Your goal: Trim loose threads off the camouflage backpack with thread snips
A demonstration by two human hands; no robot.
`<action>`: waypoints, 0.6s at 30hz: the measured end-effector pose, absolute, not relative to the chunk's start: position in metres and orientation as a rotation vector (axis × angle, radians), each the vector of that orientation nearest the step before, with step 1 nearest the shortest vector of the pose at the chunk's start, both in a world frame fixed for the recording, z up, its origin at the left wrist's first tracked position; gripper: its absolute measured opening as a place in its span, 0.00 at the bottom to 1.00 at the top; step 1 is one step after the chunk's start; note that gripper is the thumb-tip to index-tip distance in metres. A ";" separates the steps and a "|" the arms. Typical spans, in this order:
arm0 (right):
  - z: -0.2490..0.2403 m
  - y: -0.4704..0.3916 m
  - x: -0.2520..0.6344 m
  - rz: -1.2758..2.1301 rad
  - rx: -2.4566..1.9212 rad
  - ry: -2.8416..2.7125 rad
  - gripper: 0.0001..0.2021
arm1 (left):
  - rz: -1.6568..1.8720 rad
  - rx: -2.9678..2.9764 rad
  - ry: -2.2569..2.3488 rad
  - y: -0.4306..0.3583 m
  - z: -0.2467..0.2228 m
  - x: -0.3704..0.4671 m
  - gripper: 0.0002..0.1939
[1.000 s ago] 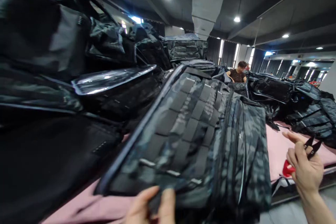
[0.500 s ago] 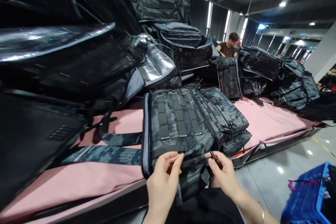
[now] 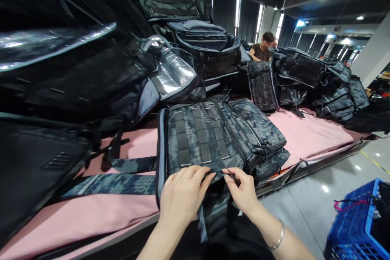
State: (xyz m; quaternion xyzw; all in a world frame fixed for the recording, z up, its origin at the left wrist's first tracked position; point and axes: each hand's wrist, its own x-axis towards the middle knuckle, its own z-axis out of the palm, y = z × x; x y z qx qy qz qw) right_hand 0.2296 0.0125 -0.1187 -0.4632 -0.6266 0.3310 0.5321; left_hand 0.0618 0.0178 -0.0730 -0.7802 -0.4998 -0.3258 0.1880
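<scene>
A dark camouflage bag [image 3: 198, 134] with rows of webbing lies on the pink cloth [image 3: 103, 211]. At its near edge, my left hand [image 3: 185, 191] has its fingers bent and pressed on the bag's fabric, back of the hand upward. Close to its right, my right hand [image 3: 242, 191] pinches a small dark tool [image 3: 233, 177], whose kind is unclear, with its tip by the same edge. A camouflage strap [image 3: 112, 184] runs left from the bag across the cloth.
More dark bags [image 3: 219, 61] are piled behind and at the left. A blue crate [image 3: 350, 223] stands on the floor at lower right. Beyond the pile is a person [image 3: 262, 50]. A pillar [image 3: 373, 50] rises at far right.
My right hand has moved left, closer to my left hand. My left hand has turned over more, its back now up, and reaches slightly higher on the bag's edge. The view has shifted slightly.
</scene>
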 end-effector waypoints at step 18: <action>-0.128 -0.002 0.248 0.644 -1.157 -1.581 0.10 | -3.070 -0.853 -2.404 -0.033 -0.057 0.058 0.23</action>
